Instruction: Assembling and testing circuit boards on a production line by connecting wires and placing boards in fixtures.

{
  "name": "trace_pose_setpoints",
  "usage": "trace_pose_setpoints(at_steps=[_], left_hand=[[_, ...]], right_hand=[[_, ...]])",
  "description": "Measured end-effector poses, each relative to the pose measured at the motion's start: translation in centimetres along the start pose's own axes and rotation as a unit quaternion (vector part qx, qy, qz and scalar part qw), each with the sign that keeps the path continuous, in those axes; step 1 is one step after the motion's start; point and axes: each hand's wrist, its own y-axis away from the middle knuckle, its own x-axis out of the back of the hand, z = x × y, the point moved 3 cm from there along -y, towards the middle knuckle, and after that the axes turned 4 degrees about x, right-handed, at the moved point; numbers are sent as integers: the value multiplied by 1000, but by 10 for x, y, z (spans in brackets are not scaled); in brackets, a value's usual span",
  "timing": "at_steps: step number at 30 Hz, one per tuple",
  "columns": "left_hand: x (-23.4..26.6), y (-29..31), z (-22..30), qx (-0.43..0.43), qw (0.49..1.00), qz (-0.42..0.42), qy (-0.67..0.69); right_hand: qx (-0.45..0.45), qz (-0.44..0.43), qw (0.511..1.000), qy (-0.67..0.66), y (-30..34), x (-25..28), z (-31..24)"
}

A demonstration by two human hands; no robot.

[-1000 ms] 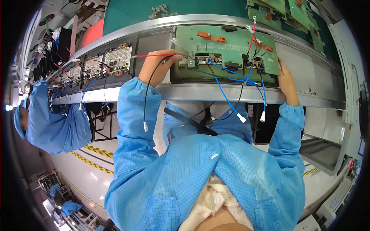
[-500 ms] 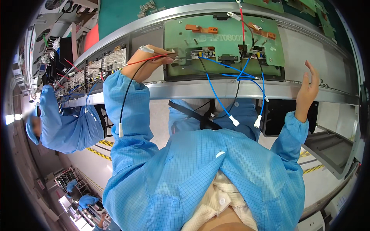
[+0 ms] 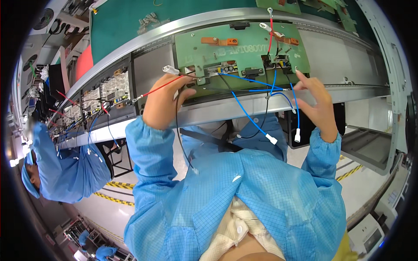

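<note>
My left hand (image 3: 163, 104) is at the left end of a green fixture board (image 3: 191, 45), fingers curled at its edge. A red wire (image 3: 159, 89) and a black wire (image 3: 179, 130) run from its fingertips; what they pinch there is hidden. A white-sleeved terminal (image 3: 170, 70) lies over the knuckles. My right hand (image 3: 317, 102) is at the board's right end, fingers spread and curved around, but not visibly gripping, a blue wire (image 3: 296, 108). Another blue wire (image 3: 247, 112) with a white connector (image 3: 271, 138) hangs over the rail (image 3: 204, 111).
Orange clamps (image 3: 220, 41) sit on the board. Upright from it stands a red wire (image 3: 271, 32) with a ring terminal. Further left along the line are wired circuit assemblies (image 3: 115, 91) and a co-worker in blue (image 3: 72, 165). Small parts (image 3: 149, 21) lie on the green mat.
My right hand has come in from the right to the board's right end. The left hand has turned and its thumb has dropped. The black wire at it now hangs further right.
</note>
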Motion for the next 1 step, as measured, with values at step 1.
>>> trace_pose_setpoints(at_steps=[1], left_hand=[[-5,6,-5,37,999,-16,-5]], right_hand=[[-4,-9,1000,-5,-3,-2,-6]])
